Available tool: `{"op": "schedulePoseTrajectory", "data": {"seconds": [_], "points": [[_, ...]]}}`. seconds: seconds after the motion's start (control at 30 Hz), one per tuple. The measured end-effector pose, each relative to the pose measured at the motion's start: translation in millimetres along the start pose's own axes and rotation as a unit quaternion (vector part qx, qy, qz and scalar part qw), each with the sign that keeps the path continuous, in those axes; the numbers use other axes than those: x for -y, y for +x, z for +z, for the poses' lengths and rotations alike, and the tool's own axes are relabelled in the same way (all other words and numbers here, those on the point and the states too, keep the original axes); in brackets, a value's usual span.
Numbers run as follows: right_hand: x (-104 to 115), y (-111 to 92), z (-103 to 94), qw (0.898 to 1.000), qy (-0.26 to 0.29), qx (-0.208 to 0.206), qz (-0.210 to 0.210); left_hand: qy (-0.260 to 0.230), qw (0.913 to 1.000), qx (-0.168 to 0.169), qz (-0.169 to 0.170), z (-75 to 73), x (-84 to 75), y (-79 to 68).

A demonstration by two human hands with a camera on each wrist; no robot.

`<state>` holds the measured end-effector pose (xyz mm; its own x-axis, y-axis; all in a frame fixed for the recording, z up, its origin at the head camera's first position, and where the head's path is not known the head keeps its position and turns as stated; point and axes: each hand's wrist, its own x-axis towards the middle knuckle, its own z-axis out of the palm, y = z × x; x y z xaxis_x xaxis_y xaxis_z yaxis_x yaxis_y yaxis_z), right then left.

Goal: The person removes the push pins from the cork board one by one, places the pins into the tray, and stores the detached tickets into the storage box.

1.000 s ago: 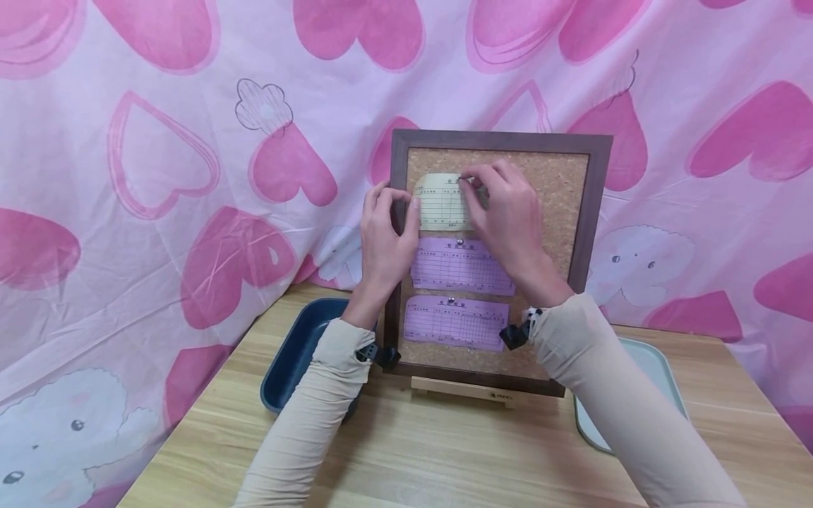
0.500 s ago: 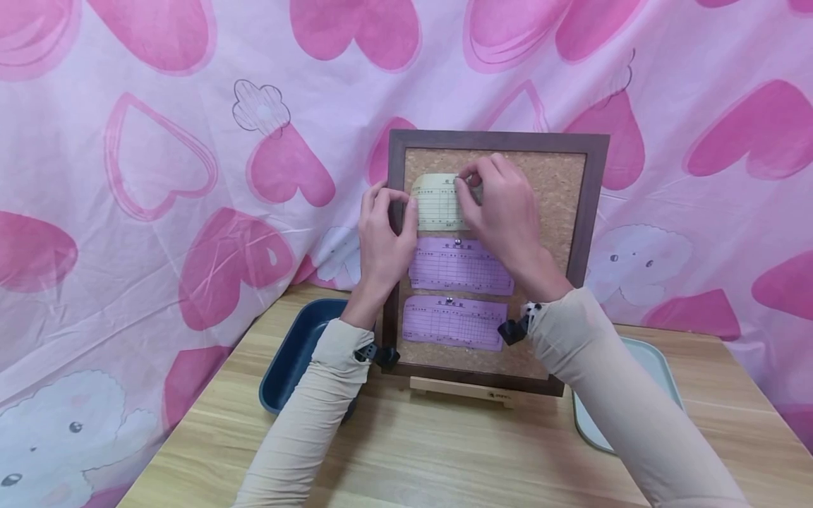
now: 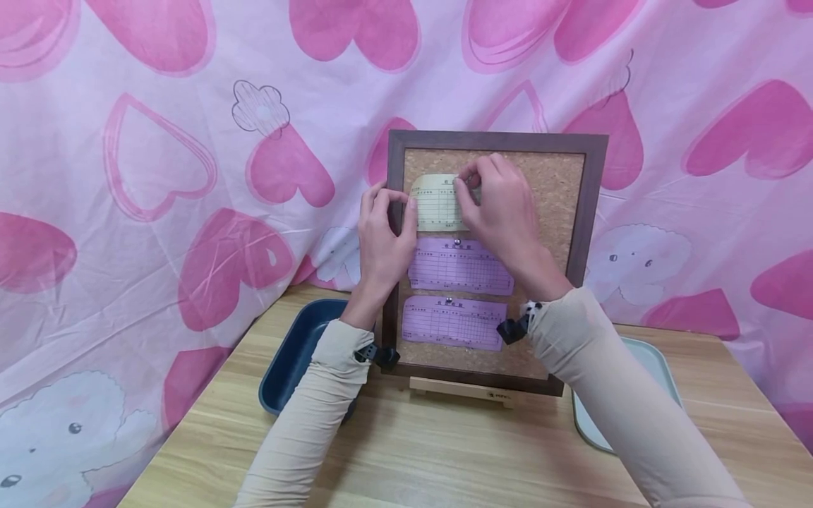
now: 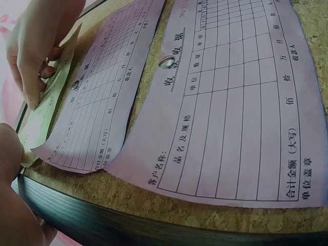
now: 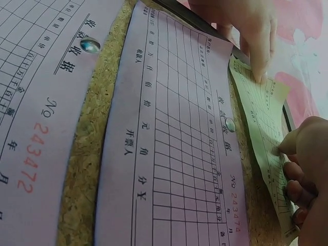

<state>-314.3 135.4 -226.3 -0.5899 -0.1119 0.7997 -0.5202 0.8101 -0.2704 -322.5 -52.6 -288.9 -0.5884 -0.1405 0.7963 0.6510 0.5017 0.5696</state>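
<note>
A framed corkboard [image 3: 559, 212] leans on a small wooden easel [image 3: 460, 390]. Near its top lies a yellow receipt slip [image 3: 435, 204]. My left hand [image 3: 386, 236] reaches round the board's left frame, its thumb and index fingertip together on the slip's left edge. At the slip's top middle, my right hand [image 3: 504, 208] pinches a small thumbtack against the paper; fingers mostly hide the tack. Below are two purple receipt slips, an upper one [image 3: 457, 267] and a lower one [image 3: 451, 324]. Each has a shiny tack, the upper tack [image 5: 230, 124] and the lower tack [image 5: 90, 45].
A dark blue tray [image 3: 288, 367] stands left of the board, partly behind the left forearm. On the right, a pale green tray [image 3: 654, 360] is partly covered by the right sleeve. A pink heart-patterned cloth [image 3: 190, 176] hangs behind the wooden table [image 3: 406, 451].
The right fingertips have closed in on the yellow slip's top, and the dark tack seen between them earlier is now hidden. The left hand stays in place.
</note>
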Motion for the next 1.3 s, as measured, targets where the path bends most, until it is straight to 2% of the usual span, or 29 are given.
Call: {"op": "schedulePoseTrajectory", "data": {"seconds": [0.57,0.73,0.93,1.13,1.3], "points": [[-11.7,-7.9,1.1,0.999,0.022,-0.011,-0.048,0.002,1.0000,-0.006,-0.004,2.1,-3.7,0.6],[-12.6,-11.7,-5.2,0.998,0.025,-0.006,-0.056,0.000,0.9999,-0.011,-0.008,0.2,-5.2,3.0],[-17.3,-21.0,-24.5,0.997,0.034,-0.031,-0.059,-0.021,0.9997,-0.013,0.001,-9.3,-5.2,6.5],[-26.1,-40.8,-38.2,0.995,0.048,-0.060,-0.061,-0.035,0.9992,-0.018,0.001,-27.0,0.7,9.0],[-35.7,-54.8,-48.7,0.993,0.056,-0.085,-0.052,-0.065,0.9977,-0.021,0.001,-35.3,5.0,10.1]]}}
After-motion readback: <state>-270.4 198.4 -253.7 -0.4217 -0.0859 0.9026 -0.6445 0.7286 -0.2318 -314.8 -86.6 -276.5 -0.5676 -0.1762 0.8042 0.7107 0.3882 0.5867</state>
